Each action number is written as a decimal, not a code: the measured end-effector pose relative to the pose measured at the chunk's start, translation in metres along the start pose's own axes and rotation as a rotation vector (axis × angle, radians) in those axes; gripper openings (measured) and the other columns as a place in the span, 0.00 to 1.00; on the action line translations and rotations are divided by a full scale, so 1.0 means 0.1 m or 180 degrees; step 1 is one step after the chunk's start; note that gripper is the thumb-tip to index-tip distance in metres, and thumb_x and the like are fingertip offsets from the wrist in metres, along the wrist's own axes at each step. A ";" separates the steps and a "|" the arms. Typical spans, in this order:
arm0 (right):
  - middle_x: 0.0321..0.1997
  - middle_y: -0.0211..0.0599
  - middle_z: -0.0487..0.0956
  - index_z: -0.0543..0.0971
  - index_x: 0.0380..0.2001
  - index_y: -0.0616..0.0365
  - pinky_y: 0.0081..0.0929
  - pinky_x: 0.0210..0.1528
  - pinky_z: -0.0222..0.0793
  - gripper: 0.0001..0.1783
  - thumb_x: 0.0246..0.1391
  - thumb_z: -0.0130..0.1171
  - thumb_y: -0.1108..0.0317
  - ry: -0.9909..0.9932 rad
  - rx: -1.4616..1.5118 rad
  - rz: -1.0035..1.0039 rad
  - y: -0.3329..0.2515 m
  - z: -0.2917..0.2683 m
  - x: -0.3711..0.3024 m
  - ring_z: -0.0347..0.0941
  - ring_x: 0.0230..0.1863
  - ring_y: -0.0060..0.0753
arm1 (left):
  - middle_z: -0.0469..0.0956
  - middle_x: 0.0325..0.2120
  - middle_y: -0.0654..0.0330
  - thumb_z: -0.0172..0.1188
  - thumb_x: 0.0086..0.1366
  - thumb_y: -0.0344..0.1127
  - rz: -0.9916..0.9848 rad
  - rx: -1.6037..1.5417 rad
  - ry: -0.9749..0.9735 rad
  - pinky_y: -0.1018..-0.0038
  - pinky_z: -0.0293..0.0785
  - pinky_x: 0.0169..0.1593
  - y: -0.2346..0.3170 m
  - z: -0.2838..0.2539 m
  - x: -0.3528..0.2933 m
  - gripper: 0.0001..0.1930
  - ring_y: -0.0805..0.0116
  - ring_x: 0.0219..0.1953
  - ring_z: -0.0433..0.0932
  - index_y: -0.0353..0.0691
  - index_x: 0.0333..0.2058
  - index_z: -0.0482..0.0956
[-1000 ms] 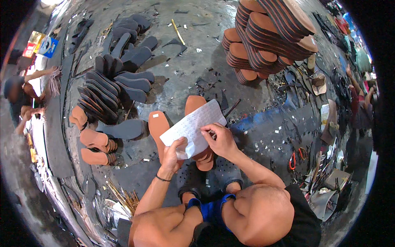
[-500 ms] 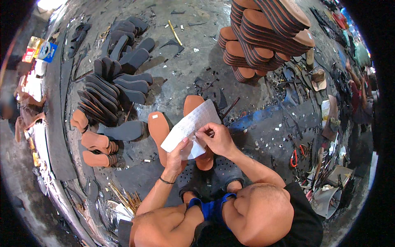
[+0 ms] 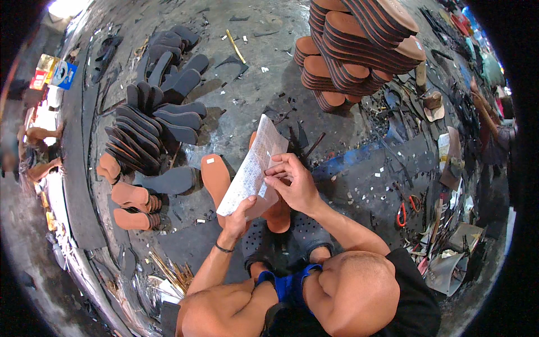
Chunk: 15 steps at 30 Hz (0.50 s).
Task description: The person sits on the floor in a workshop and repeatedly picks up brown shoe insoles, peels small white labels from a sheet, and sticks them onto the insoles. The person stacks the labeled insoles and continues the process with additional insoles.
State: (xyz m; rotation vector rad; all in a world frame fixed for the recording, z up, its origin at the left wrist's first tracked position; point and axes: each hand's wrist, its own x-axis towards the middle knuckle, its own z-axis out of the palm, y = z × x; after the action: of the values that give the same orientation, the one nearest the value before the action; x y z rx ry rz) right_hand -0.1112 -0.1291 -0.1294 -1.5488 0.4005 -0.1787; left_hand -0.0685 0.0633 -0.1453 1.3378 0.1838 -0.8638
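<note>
My left hand [image 3: 240,216] grips the lower end of a thin white sheet [image 3: 247,175] with small print-like marks, thumb on top. The sheet is tilted up and bent. My right hand [image 3: 295,182] is at the sheet's right side, its thumb and fingertips pinched together against the face. Whatever is between those fingertips is too small to make out. Below the sheet lies a tan sandal sole [image 3: 215,174] with a small white label near its far end. Another tan sole [image 3: 278,219] beside it is mostly hidden by the sheet and my right hand.
Stacked tan-topped soles [image 3: 348,50] rise at the far right. Rows of dark soles [image 3: 137,126] stand at the left, with small tan stacks [image 3: 132,219] nearer. Orange-handled scissors [image 3: 401,215] lie right. Scraps litter the floor; my shoes [image 3: 255,241] are just below the soles.
The sheet has swung more upright and turned, showing its marked face. My right fingers have shifted slightly across it, while my left hand keeps hold at the lower end.
</note>
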 end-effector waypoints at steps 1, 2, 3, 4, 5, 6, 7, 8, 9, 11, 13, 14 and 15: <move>0.38 0.42 0.83 0.67 0.52 0.62 0.26 0.43 0.77 0.25 0.53 0.66 0.73 -0.0041 -0.0020 0.0031 -0.02 -0.02 0.01 0.81 0.40 0.31 | 0.78 0.44 0.58 0.62 0.63 0.35 0.0022 0.0186 -0.0083 0.69 0.74 0.48 -0.11 -0.11 0.06 0.21 0.66 0.45 0.77 0.32 0.52 0.74; 0.38 0.41 0.83 0.67 0.52 0.63 0.25 0.43 0.76 0.25 0.53 0.65 0.74 -0.0109 -0.0006 0.0064 -0.05 -0.02 0.03 0.81 0.40 0.29 | 0.79 0.44 0.59 0.63 0.63 0.35 0.0045 0.0390 -0.0127 0.71 0.73 0.48 -0.12 -0.16 0.07 0.21 0.68 0.45 0.77 0.32 0.52 0.74; 0.38 0.40 0.82 0.67 0.53 0.63 0.24 0.44 0.76 0.25 0.53 0.65 0.75 -0.0177 0.0008 0.0096 -0.06 -0.02 0.04 0.80 0.40 0.26 | 0.79 0.43 0.59 0.63 0.64 0.35 0.0094 0.0365 -0.0103 0.72 0.73 0.48 -0.14 -0.19 0.06 0.20 0.69 0.45 0.77 0.32 0.52 0.75; 0.37 0.41 0.83 0.68 0.53 0.62 0.25 0.43 0.76 0.26 0.53 0.66 0.75 -0.0173 -0.0007 0.0097 -0.07 -0.03 0.05 0.81 0.39 0.28 | 0.79 0.43 0.59 0.63 0.64 0.35 0.0142 0.0328 -0.0105 0.73 0.73 0.48 -0.12 -0.16 0.05 0.20 0.69 0.45 0.76 0.32 0.51 0.75; 0.37 0.41 0.83 0.68 0.53 0.61 0.27 0.42 0.77 0.26 0.52 0.66 0.74 -0.0171 -0.0020 0.0098 -0.07 -0.04 0.07 0.81 0.38 0.30 | 0.79 0.43 0.60 0.63 0.64 0.36 0.0191 0.0293 -0.0105 0.73 0.73 0.48 -0.12 -0.14 0.04 0.19 0.69 0.45 0.76 0.32 0.51 0.76; 0.37 0.42 0.83 0.69 0.53 0.60 0.28 0.41 0.77 0.26 0.52 0.66 0.73 -0.0171 -0.0031 0.0099 -0.07 -0.04 0.07 0.82 0.38 0.32 | 0.79 0.44 0.57 0.61 0.64 0.35 0.0234 0.0371 -0.0057 0.70 0.74 0.49 -0.13 -0.14 0.05 0.20 0.66 0.46 0.77 0.31 0.52 0.74; 0.36 0.40 0.83 0.69 0.53 0.59 0.28 0.41 0.77 0.26 0.52 0.66 0.73 -0.0122 -0.0166 0.0036 -0.08 -0.04 0.06 0.82 0.37 0.33 | 0.78 0.45 0.55 0.60 0.65 0.34 0.0271 0.0439 -0.0024 0.67 0.75 0.49 -0.14 -0.11 0.05 0.20 0.64 0.46 0.78 0.30 0.53 0.73; 0.35 0.39 0.83 0.69 0.53 0.58 0.28 0.40 0.77 0.26 0.52 0.66 0.74 -0.0074 -0.0299 -0.0026 -0.10 -0.03 0.05 0.82 0.37 0.33 | 0.77 0.47 0.53 0.58 0.65 0.33 0.0308 0.0506 0.0012 0.64 0.77 0.50 -0.15 -0.08 0.06 0.21 0.61 0.47 0.78 0.29 0.54 0.72; 0.34 0.38 0.82 0.70 0.54 0.58 0.28 0.39 0.78 0.26 0.51 0.65 0.74 -0.0028 -0.0433 -0.0089 -0.12 -0.02 0.03 0.82 0.37 0.33 | 0.77 0.46 0.54 0.58 0.65 0.33 0.0317 0.0368 0.0140 0.65 0.77 0.50 -0.16 -0.03 0.06 0.20 0.61 0.46 0.78 0.29 0.53 0.72; 0.33 0.36 0.81 0.71 0.53 0.59 0.27 0.41 0.76 0.25 0.52 0.64 0.76 -0.0027 -0.0975 -0.0587 -0.20 -0.01 0.02 0.80 0.38 0.30 | 0.77 0.45 0.54 0.58 0.64 0.32 0.0340 0.0111 0.0435 0.65 0.77 0.49 -0.14 0.08 0.05 0.19 0.62 0.45 0.78 0.29 0.52 0.72; 0.34 0.35 0.80 0.71 0.54 0.60 0.26 0.42 0.76 0.24 0.52 0.64 0.77 -0.0009 -0.1110 -0.0789 -0.21 0.01 0.00 0.80 0.39 0.29 | 0.77 0.45 0.55 0.58 0.64 0.31 0.0375 0.0114 0.0513 0.66 0.76 0.49 -0.09 0.11 0.05 0.19 0.63 0.45 0.78 0.30 0.52 0.72; 0.36 0.36 0.80 0.71 0.54 0.60 0.27 0.43 0.76 0.25 0.52 0.63 0.78 0.0018 -0.0993 -0.0735 -0.19 0.01 -0.01 0.80 0.40 0.30 | 0.77 0.44 0.56 0.58 0.64 0.31 0.0388 0.0107 0.0538 0.66 0.76 0.49 -0.09 0.12 0.05 0.18 0.63 0.44 0.78 0.30 0.51 0.73; 0.38 0.37 0.79 0.70 0.54 0.60 0.28 0.44 0.75 0.26 0.52 0.63 0.78 0.0044 -0.0876 -0.0681 -0.17 0.01 -0.02 0.79 0.40 0.31 | 0.77 0.44 0.56 0.58 0.64 0.31 0.0392 0.0064 0.0559 0.66 0.76 0.49 -0.08 0.13 0.06 0.18 0.63 0.45 0.78 0.31 0.51 0.73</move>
State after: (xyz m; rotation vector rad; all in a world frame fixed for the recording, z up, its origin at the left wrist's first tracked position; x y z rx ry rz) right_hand -0.1108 -0.1282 -0.1119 -1.8629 0.2770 -0.3107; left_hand -0.0735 0.0489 -0.1515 1.4290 0.2274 -0.6463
